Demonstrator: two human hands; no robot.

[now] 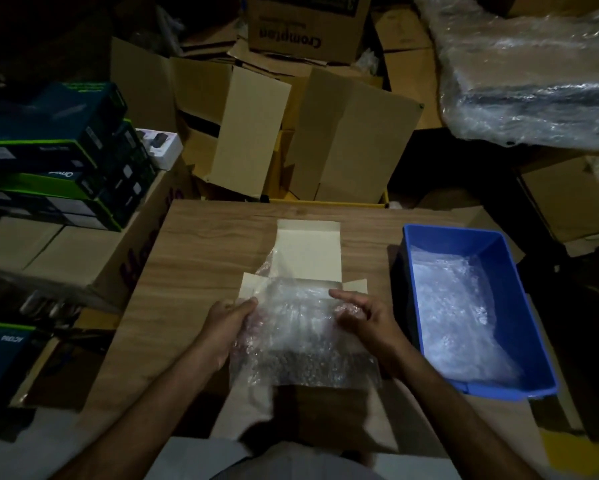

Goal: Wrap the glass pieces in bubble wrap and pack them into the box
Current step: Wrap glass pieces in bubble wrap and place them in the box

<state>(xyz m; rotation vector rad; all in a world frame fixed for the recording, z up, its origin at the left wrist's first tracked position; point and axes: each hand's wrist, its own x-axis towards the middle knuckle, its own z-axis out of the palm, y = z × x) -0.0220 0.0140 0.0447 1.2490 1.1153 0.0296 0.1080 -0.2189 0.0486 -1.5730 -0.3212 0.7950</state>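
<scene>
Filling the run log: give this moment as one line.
stage: packing | left hand and right hand: grip bubble-wrapped bundle | over open box | blue bin: right

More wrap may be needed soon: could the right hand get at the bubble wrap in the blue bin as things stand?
Probably yes: the blue bin is open-topped beside the right hand, nothing between, though that hand now holds the wrapped bundle.

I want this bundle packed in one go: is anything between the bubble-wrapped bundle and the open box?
Nothing visible does. Left hand and right hand hold the bubble-wrapped bundle at the open box, whose flaps are folded back; its inside is hidden.
</scene>
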